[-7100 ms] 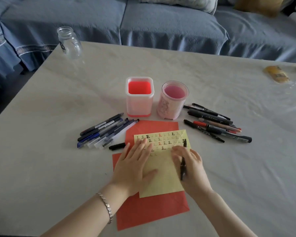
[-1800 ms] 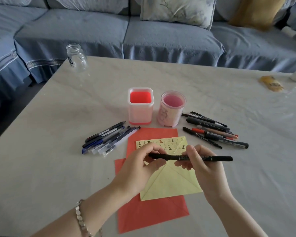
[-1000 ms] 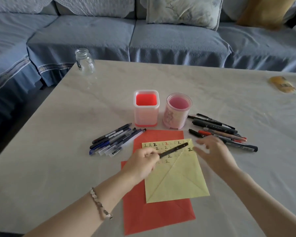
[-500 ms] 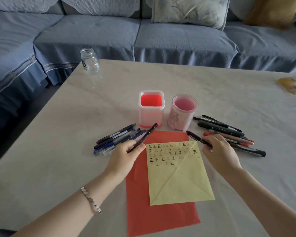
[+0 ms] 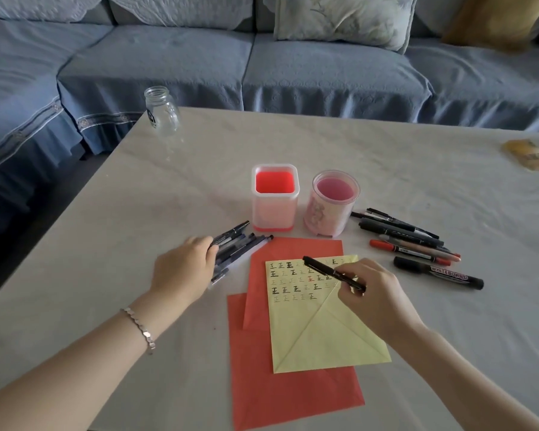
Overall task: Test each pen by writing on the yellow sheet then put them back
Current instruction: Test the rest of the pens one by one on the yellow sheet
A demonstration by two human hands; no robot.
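the right hand (image 5: pixel 377 300) has a tight grip on one thin black pen (image 5: pixel 321 267). thumb and fingers pinch it near its lower end, so most of the pen sticks out up and to the left, over the written rows on the yellow sheet (image 5: pixel 321 331).

the left hand (image 5: pixel 182 267) lies on the left pile of pens (image 5: pixel 240 247) with bent fingers. whether its grip holds one of them cannot be told.

that pile has about six pens, packed too close to count well. the right pile of pens (image 5: pixel 402 230) has about six too. one is a fat whiteboard marker (image 5: pixel 439 273) and one is a red marker (image 5: pixel 408 251).

there are two cups, a square red cup (image 5: pixel 275 209) and a round pink cup (image 5: pixel 327 216), both see-through plastic.

the one yellow sheet is flat with fold lines and lies on two red paper sheets (image 5: pixel 293 396).

one glass jar (image 5: pixel 162 112) stands far back on the pale, smooth surface (image 5: pixel 417 169).
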